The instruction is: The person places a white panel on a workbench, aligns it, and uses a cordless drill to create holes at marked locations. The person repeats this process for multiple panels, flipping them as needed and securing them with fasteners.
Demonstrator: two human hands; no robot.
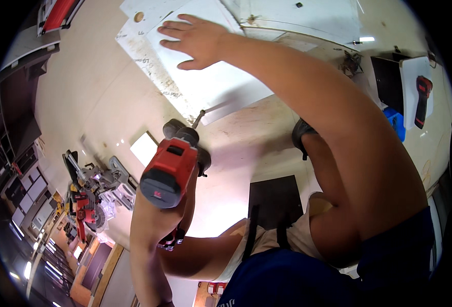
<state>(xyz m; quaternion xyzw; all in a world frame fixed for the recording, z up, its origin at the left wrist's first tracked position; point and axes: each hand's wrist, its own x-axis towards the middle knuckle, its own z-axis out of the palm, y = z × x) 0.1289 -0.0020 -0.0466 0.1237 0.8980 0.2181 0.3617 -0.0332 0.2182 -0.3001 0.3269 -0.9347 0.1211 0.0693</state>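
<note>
My left hand [157, 217] grips a red and black cordless drill [170, 169], its fingers mostly hidden beneath the tool. From the drill's chuck a long thin bit [199, 120] reaches over the near corner of a white panel [205, 84]; whether the tip touches it I cannot tell. Flat on that panel, farther off, lies my right hand [198, 41] with fingers spread. Dirt smudges and printed marks run along the panel's left edge, and a round hole shows by its far left corner.
A miter saw [88, 207] stands on the floor at left. Another red and black tool [423, 101] rests on a white board at right, beside a blue object [394, 123]. A dark square panel [275, 197] lies between my legs. More white sheets [297, 23] spread at the back.
</note>
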